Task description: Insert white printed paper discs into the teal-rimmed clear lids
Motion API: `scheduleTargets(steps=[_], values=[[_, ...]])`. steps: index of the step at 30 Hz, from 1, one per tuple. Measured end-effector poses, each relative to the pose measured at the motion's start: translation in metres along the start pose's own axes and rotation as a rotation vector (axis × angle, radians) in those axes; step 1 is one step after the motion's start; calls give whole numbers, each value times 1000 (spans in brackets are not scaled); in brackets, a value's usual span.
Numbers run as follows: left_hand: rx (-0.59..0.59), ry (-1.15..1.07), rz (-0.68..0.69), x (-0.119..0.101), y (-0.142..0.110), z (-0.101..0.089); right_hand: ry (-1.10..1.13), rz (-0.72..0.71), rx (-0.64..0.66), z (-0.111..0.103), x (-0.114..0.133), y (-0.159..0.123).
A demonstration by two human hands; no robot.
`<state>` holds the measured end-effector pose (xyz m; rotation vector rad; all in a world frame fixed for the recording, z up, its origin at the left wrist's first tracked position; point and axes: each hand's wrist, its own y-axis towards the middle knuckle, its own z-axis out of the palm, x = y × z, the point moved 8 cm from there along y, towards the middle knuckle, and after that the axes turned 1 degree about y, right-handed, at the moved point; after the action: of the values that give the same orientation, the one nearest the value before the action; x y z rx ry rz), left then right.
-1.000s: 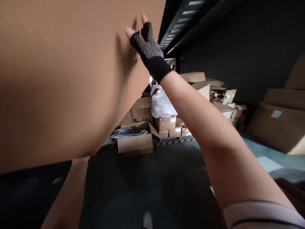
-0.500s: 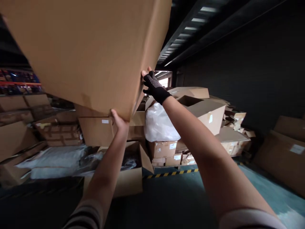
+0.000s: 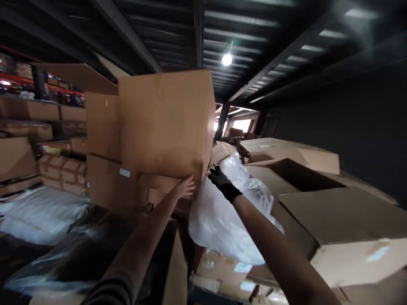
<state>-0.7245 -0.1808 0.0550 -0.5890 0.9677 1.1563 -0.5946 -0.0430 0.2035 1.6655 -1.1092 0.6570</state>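
A large cardboard box (image 3: 165,123) stands in front of me, on top of other boxes in the stack. Just below its bottom edge is my left hand (image 3: 186,187), bare, with the fingers spread; whether the fingertips touch the cardboard I cannot tell. My right hand (image 3: 221,180) wears a black fingerless glove with pale dots. Its fingers reach out by the box's lower right corner and grip nothing. Below and beside the right hand bulges a white plastic bag (image 3: 216,216).
On the right lie open cardboard boxes (image 3: 343,216) with raised flaps. A taped box (image 3: 63,173) and a pale wrapped bundle (image 3: 47,214) sit at left. Clear plastic sheeting (image 3: 38,271) lies low in front. Overhead are dark beams and a lit bulb (image 3: 227,59).
The large box has moved forward, away from me, onto the stack. Both hands have come off their hold on it. My view has moved closer to the boxes.
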Motion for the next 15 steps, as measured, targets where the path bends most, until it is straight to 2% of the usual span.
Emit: scheduleTargets(steps=[2,4,8,10,12,15], values=[[50,68,-32,1,5,-8,53,32,38,2,-18,-26],[64,103,-57,9,11,-17,96,68,70,-2,-35,-63],[21,133,-64,46,20,-34,133,256,25,-22,-83,-166],[-5,133,-80,67,23,-39,137,378,-58,-31,-113,-229],[-13,141,-80,78,27,-40,122,484,-175,-37,-144,-295],[-12,146,-48,84,41,-27,29,583,-382,-36,-181,-392]])
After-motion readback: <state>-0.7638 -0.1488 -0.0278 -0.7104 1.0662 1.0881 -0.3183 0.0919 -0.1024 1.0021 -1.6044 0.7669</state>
